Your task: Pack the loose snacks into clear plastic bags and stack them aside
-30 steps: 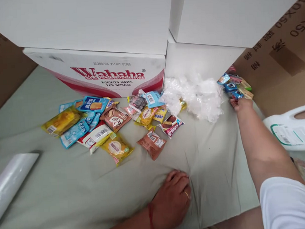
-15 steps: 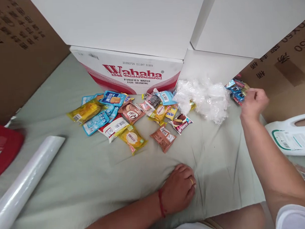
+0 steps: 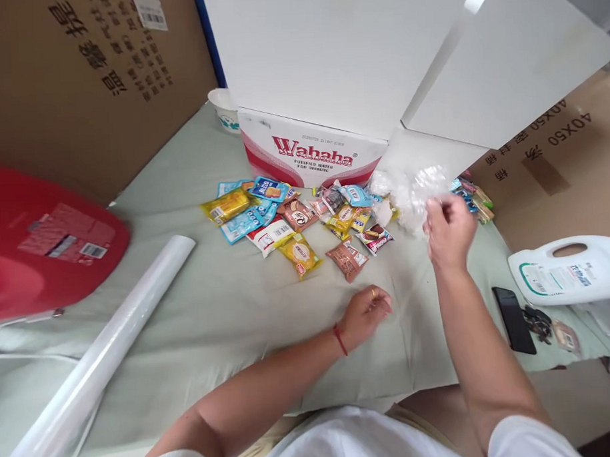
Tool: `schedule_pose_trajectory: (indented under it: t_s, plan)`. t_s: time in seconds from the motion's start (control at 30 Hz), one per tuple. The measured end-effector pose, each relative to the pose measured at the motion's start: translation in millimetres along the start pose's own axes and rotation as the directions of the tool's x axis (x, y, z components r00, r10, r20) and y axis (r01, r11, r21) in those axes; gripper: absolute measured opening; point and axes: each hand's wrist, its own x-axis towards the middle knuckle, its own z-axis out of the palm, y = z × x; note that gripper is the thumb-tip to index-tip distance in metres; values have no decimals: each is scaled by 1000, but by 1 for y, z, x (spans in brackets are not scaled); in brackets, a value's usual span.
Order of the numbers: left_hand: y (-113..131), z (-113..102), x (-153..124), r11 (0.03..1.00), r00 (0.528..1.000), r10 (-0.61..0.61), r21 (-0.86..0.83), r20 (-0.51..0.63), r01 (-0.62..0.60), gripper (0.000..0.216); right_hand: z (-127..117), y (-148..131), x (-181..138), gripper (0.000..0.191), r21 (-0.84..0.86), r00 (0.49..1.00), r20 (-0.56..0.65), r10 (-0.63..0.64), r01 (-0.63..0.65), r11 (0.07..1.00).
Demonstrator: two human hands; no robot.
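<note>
My right hand (image 3: 449, 231) is raised over the grey-green cloth (image 3: 228, 311), its fingers pinched on the edge of a crumpled clear plastic sheet (image 3: 408, 190). My left hand (image 3: 366, 311), with a ring and a red wrist cord, lies on the cloth with curled fingers and nothing in them. Just beyond it a heap of snack packets (image 3: 295, 219) spreads out, with a brown packet (image 3: 347, 259) nearest. A second small pile of packets (image 3: 473, 199) lies behind my right hand.
A red-and-white Wahaha box (image 3: 312, 155) with open white flaps stands behind the snacks, with brown cartons on both sides. At left are a red lid (image 3: 40, 244) and a roll of clear film (image 3: 118, 335). A white jug (image 3: 571, 272), black phone (image 3: 513, 311) and keys (image 3: 538, 321) lie at right.
My right hand left the small pile at right and came to the crumpled plastic. My left hand went from flat to curled. The view pulled back, showing more to the left.
</note>
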Motion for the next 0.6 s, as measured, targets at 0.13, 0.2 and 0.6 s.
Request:
schedule_pose_trajectory:
  t_s: [0.13, 0.2, 0.6]
  plan:
    - [12, -10, 13, 907, 976, -215, -366, 25, 209, 67, -32, -11, -114, 14, 48, 955, 124, 269, -276, 960]
    - [11, -12, 17, 911, 978, -207, -362, 15, 198, 64, -38, -11, -160, 9, -46, 936, 255, 241, -237, 970]
    - [-5, -7, 4, 970, 980, 103, 237, -172, -61, 34, -45, 4, -172, 42, -47, 870, 46, 490, -488, 871]
